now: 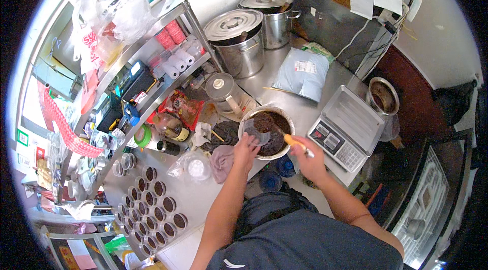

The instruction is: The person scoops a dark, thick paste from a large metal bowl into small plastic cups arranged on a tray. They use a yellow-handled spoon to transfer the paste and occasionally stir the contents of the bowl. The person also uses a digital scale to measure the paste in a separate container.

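A round metal pot (288,113) of dark brown, thick sauce stands on the steel counter before me. My left hand (248,148) holds a small clear plastic cup (260,138) tilted over the pot's left side. In my right hand (310,159) is a ladle with a yellow handle (292,141); its bowl, heaped with the dark sauce (264,121), is at the cup's mouth. Rows of small clear cups filled with dark sauce (159,213) stand at the lower left of the counter. Short stacks of round clear plastic pieces (128,161) sit behind them.
An open digital scale (335,144) is right of the pot. A pink cloth (222,163) and a plastic bag (196,166) lie to its left. Behind are a lidded glass kettle (222,92), a grey-blue package (301,71) and two large steel stockpots (244,54). A shelf (152,98) runs along the left.
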